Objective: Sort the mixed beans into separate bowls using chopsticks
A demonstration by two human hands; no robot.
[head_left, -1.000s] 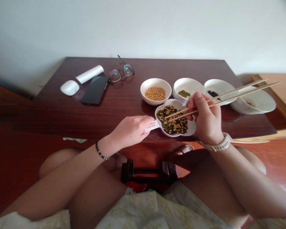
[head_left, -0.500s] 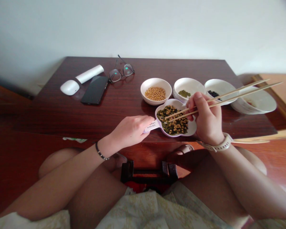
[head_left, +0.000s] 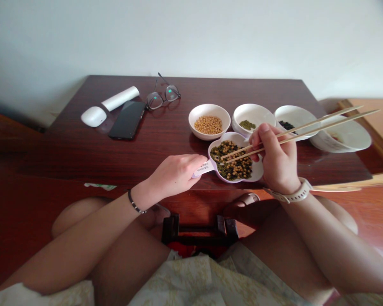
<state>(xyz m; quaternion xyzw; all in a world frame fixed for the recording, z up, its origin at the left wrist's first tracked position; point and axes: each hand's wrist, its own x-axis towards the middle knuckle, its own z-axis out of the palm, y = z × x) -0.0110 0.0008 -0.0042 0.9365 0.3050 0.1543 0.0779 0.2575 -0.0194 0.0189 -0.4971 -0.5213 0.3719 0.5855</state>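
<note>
Your right hand [head_left: 276, 163] pinches thin wooden chopsticks [head_left: 332, 125] between thumb and fingers, tips over mixed beans [head_left: 231, 160] in a white flower-shaped dish [head_left: 257, 171] near the front edge of the dark wooden table [head_left: 67, 144]. Your left fingers [head_left: 191, 165] press its handle [head_left: 204, 168], steadying it; its printed label [head_left: 203, 168] is too small to read.

1 head-worn camera looks forward and down, close over the left hand [head_left: 174, 175] and right hand [head_left: 276, 163].

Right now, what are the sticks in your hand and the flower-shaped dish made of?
The chopsticks look like bare bamboo or light wood: pale, dull, unpainted. The flower-shaped dish seems to be smooth, glossy plastic or melamine, though its shine could also be glazed ceramic.
</note>
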